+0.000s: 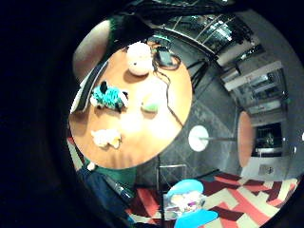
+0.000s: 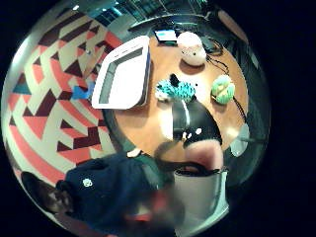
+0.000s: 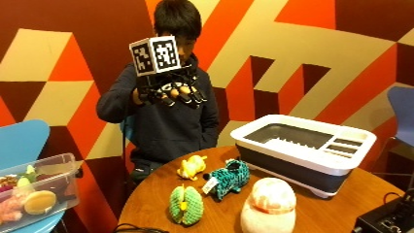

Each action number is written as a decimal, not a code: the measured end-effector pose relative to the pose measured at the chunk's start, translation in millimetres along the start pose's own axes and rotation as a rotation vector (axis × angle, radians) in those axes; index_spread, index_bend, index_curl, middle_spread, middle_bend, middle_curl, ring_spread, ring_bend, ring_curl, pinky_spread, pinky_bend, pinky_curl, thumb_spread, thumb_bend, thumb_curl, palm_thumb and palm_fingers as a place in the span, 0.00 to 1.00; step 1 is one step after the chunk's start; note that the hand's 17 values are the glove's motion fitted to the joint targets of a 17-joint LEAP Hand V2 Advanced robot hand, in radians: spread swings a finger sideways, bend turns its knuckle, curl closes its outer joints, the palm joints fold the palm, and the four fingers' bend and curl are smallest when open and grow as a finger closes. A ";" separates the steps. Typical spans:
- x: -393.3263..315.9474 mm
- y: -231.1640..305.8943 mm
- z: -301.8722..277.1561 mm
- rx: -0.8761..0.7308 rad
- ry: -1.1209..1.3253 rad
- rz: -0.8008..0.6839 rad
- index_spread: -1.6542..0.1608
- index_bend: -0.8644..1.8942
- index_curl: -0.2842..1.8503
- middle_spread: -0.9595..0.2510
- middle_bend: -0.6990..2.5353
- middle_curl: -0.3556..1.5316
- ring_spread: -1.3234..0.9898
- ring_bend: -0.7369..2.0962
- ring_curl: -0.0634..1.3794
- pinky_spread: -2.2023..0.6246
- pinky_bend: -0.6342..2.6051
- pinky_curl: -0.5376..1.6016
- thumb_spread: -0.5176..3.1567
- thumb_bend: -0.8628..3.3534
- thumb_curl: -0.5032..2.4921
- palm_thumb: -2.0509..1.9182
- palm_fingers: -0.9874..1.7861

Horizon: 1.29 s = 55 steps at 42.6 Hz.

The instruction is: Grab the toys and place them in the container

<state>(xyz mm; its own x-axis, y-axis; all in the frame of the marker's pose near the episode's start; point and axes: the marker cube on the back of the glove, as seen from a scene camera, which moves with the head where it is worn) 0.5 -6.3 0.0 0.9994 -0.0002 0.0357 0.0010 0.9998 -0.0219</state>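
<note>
Raising my gloved right hand (image 3: 169,92) to chest height, well above the round wooden table (image 3: 336,213), I am keeping the fingers loosely curled and grasping nothing. By my reading, the job is not yet begun: all four toys are lying on the tabletop, and the white and grey container (image 3: 304,148) beside them is looking empty as far as the outside view is showing its inside. A yellow plush (image 3: 191,167) is sitting nearest me, a teal and black striped plush (image 3: 228,177) is lying just beside the container, a green plush (image 3: 185,205) is resting further out, and a large pale round plush (image 3: 267,203) is standing near it. So four pickups are remaining. From the thumb side palm view I am getting the container's open top (image 2: 123,71) from above, which the little finger side view is barely catching; that view is instead showing the yellow plush (image 1: 106,137), which my own hand is hiding on the thumb side.
</note>
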 end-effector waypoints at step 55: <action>29.1 -233.2 190.7 -0.352 0.084 0.098 0.75 0.36 0.21 0.78 0.23 0.27 0.57 0.33 0.18 0.80 0.51 0.43 0.48 0.23 0.26 0.59 0.31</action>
<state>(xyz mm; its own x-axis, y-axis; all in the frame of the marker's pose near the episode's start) 22.5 -235.3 196.7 0.9947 0.0788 -0.0655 -0.0973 0.9264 -0.3636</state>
